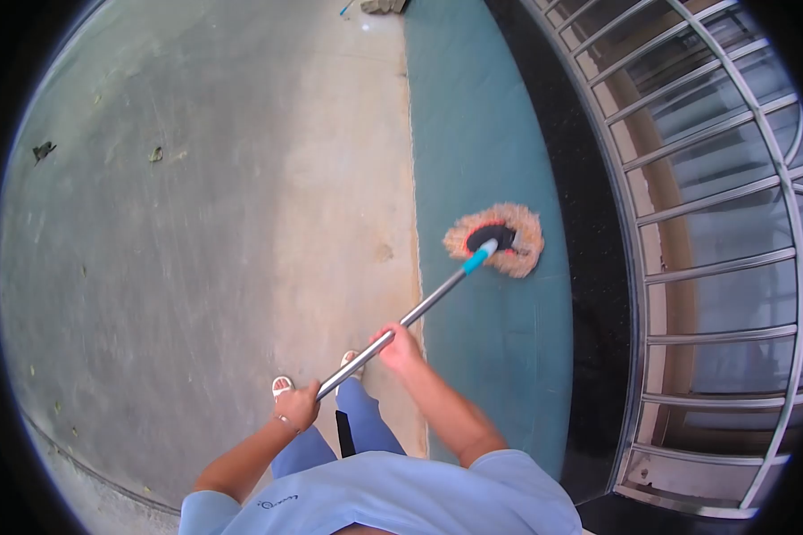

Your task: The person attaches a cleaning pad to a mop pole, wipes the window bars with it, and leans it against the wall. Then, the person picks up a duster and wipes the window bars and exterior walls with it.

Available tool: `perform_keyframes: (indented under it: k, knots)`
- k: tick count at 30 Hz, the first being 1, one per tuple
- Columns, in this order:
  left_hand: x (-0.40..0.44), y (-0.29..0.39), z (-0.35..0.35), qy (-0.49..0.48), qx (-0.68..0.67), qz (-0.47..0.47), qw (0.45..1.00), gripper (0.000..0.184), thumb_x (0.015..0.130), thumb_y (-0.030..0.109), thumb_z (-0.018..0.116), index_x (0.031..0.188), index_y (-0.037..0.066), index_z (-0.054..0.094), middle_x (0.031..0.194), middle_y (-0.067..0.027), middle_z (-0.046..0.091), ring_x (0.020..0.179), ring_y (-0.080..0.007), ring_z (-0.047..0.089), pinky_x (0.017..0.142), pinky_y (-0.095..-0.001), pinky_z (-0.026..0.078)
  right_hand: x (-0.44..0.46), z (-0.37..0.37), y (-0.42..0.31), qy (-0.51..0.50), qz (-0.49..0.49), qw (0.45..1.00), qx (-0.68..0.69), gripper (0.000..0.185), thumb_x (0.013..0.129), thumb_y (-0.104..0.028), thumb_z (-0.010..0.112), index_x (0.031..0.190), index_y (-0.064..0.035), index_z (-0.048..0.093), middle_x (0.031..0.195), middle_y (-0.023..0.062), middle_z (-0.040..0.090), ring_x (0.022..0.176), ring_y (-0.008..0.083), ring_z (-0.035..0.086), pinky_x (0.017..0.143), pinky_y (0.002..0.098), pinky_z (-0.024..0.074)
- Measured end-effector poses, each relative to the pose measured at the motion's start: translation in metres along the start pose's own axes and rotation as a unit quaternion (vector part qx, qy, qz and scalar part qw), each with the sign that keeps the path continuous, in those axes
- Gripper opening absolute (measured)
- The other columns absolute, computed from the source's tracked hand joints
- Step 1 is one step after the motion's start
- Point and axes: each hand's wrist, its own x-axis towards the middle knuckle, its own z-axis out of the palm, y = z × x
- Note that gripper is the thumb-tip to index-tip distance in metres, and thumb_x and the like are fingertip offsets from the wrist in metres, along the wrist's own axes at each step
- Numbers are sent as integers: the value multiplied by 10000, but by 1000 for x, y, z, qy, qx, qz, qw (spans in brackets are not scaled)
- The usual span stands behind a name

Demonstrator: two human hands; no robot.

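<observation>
A mop with a metal pole point(437, 294) runs diagonally from lower left to upper right. Its fluffy beige head point(522, 241), with a black and red centre and a teal joint, rests against the teal wall surface point(473, 134). My left hand point(297, 407) is wrapped round the pole's lower end, near my body. Farther up the pole, my right hand point(399, 348) also grips it, below the teal joint.
Steel window bars point(714, 263) curve along the right side, beside a black stone border point(598, 267). Grey concrete ground point(169, 267) spreads to the left, with dark debris point(43, 151) on it. My sandalled feet point(282, 385) are below the pole. A grey object point(382, 5) lies at the top.
</observation>
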Motion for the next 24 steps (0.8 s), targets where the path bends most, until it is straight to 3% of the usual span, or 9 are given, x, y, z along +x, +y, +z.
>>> perform_keyframes:
  k: [4, 7, 10, 15, 17, 19, 21, 24]
  knots:
    - [63, 73, -68, 80, -88, -12, 993, 234, 756, 132, 547, 949, 65, 434, 698, -204, 598, 653, -390, 588, 610, -491, 467, 17, 71, -113, -42, -78, 992, -94, 113, 774, -84, 521, 691, -37, 460, 566, 110, 472, 490, 276, 501, 470, 419, 476]
    - [113, 133, -119, 121, -129, -14, 984, 230, 745, 105, 533, 938, 29, 436, 707, -231, 591, 672, -418, 579, 631, -497, 468, 35, 119, -194, -97, -97, 985, -100, 181, 845, -148, 484, 690, -57, 464, 579, 96, 493, 532, 249, 507, 512, 394, 458]
    - [146, 158, -149, 125, -139, -33, 982, 226, 736, 94, 535, 924, 12, 441, 732, -239, 591, 695, -415, 579, 642, -497, 467, 46, 152, -229, -98, -132, 981, -103, 185, 861, -160, 482, 701, -67, 466, 574, 82, 481, 524, 226, 492, 511, 381, 451]
    - [119, 101, -139, 164, -31, -3, 986, 239, 729, 108, 548, 932, 32, 447, 722, -213, 594, 687, -404, 579, 617, -482, 470, 43, 141, -176, -190, -90, 976, -51, 176, 859, -151, 482, 708, -62, 464, 580, 77, 482, 559, 225, 498, 555, 388, 463]
    - [93, 64, -123, 141, 12, 19, 990, 259, 736, 139, 563, 958, 67, 451, 693, -185, 596, 665, -390, 583, 598, -475, 470, 20, 120, -135, -183, -58, 981, -36, 149, 833, -129, 495, 707, -53, 471, 604, 98, 485, 583, 247, 505, 553, 381, 446]
    - [62, 35, -114, 37, 41, -7, 998, 270, 759, 165, 555, 998, 88, 455, 758, -169, 615, 693, -364, 604, 597, -460, 483, 23, 85, -89, -153, -9, 987, 38, 100, 819, -101, 507, 744, -40, 484, 678, 113, 503, 653, 266, 523, 639, 414, 468]
    - [32, 1, -90, 24, 56, 5, 998, 271, 762, 188, 561, 997, 109, 453, 729, -155, 618, 647, -348, 609, 564, -456, 482, 2, 57, -43, -132, 5, 991, 26, 94, 824, -93, 494, 748, -41, 472, 714, 110, 500, 709, 255, 512, 751, 430, 468]
    - [-6, -43, -73, -25, 82, 51, 995, 275, 758, 225, 578, 979, 123, 451, 697, -137, 621, 618, -331, 616, 547, -450, 484, -19, 24, 18, -61, 32, 996, 61, 69, 791, -79, 485, 736, -42, 467, 707, 115, 491, 708, 267, 503, 790, 456, 449]
